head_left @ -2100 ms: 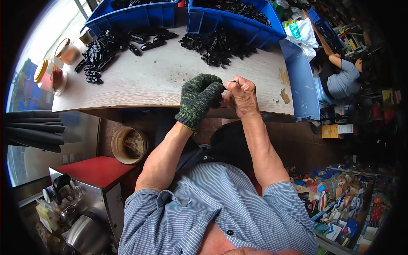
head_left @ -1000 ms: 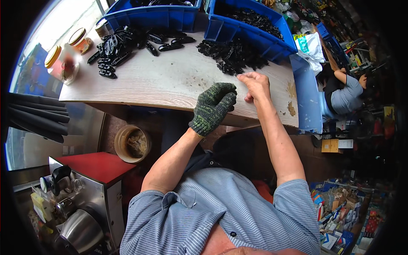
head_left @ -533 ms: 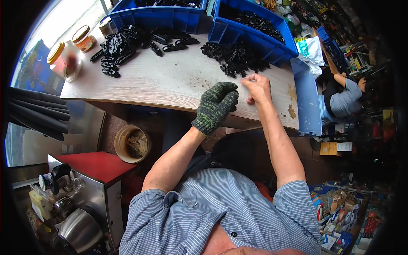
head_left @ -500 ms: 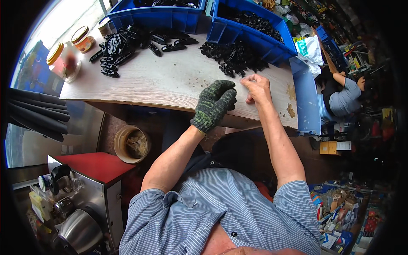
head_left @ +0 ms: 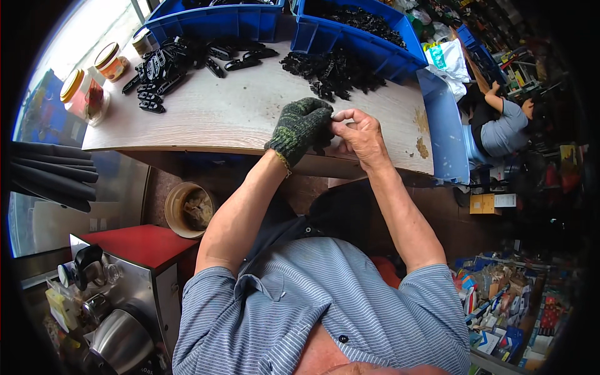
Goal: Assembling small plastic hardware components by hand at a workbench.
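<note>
My left hand (head_left: 301, 130), in a dark green knitted glove, is curled closed above the table's front edge. What it holds, if anything, is hidden by the fingers. Bare and pinched, my right hand (head_left: 361, 136) meets the glove's fingertips; anything between its thumb and forefinger is too small to make out. Just beyond both hands lies a heap of small black parts (head_left: 331, 72) on the pale wooden table (head_left: 225, 119). Farther left is a pile of longer black pieces with light markings (head_left: 159, 70).
Two blue bins (head_left: 212, 24) stand along the table's back, holding black parts. Lidded jars (head_left: 82, 94) are at the left edge. A light blue bin (head_left: 445, 134) adjoins the right end. Below are a bucket (head_left: 172, 209) and a red-topped cabinet (head_left: 134, 244). Another person (head_left: 503, 128) is at far right.
My right hand has moved left and now meets the gloved left hand, where a gap showed before. The left hand has shifted slightly left and up in the picture; the whole view has shifted a little.
</note>
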Demonstrator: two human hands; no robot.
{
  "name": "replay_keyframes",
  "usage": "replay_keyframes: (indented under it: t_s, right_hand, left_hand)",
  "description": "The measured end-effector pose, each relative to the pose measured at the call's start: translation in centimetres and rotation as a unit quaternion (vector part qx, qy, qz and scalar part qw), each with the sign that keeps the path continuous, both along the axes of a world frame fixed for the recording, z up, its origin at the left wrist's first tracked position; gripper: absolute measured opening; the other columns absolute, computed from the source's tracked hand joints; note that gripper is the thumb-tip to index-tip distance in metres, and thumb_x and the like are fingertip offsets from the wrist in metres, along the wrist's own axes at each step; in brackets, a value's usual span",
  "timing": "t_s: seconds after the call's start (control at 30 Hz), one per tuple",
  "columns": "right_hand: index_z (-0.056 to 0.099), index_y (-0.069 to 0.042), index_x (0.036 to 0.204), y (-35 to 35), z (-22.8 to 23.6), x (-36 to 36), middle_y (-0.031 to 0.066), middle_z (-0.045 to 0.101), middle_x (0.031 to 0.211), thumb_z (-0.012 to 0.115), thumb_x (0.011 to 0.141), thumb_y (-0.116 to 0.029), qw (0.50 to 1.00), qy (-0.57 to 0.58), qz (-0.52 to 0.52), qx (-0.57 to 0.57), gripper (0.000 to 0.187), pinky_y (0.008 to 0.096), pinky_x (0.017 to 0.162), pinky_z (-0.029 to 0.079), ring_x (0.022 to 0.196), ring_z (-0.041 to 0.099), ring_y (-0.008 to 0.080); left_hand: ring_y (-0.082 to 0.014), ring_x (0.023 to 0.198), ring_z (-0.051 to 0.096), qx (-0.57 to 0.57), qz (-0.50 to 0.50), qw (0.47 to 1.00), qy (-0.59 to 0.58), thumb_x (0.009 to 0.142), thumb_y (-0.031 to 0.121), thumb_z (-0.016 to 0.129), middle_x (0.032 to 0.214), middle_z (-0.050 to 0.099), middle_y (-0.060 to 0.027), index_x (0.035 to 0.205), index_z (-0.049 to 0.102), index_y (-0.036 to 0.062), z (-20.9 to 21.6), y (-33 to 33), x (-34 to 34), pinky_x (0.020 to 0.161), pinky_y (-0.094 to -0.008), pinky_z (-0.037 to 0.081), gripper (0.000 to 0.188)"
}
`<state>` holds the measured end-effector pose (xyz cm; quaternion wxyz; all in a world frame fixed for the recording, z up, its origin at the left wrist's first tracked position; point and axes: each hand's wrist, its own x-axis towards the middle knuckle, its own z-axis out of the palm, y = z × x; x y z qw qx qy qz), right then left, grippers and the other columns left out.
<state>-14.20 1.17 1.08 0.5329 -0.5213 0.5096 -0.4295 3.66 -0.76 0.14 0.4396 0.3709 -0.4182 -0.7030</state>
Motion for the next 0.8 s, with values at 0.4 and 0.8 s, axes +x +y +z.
replay_keyframes:
  t_s: [0.4, 0.8]
  right_hand:
    - [0.066, -0.01, 0.099, 0.7, -1.0, 2.5, -0.0055, 0.064, 0.069, 0.078, 0.085, -0.011, 0.996, -0.079, -0.037, -0.026, 0.018, 0.0155, 0.045, 0.034, 0.049, 0.043, -0.001]
    - [0.065, -0.007, 0.093, 0.9, -1.1, 2.1, -0.0006, 0.046, 0.048, 0.073, 0.087, -0.014, 0.988, -0.13, -0.072, -0.03, 0.012, 0.0311, 0.048, 0.054, 0.041, 0.051, 0.0126]
  left_hand:
    - [-0.0186, 0.067, 0.066, 0.02, 0.057, 0.991, 0.122, 0.097, 0.017, 0.058, 0.087, 0.067, -0.0124, 0.119, 0.06, -0.0008, -1.5, 1.4, 0.4, 0.056, -0.0316, 0.053, 0.028]
    - [-0.0359, 0.114, 0.057, -0.358, 0.332, 0.65, -0.582, 0.088, 0.027, 0.064, 0.11, 0.068, -0.0154, 0.118, 0.065, 0.0139, -0.3, -5.6, 7.3, 0.093, -0.0499, 0.049, 0.033]
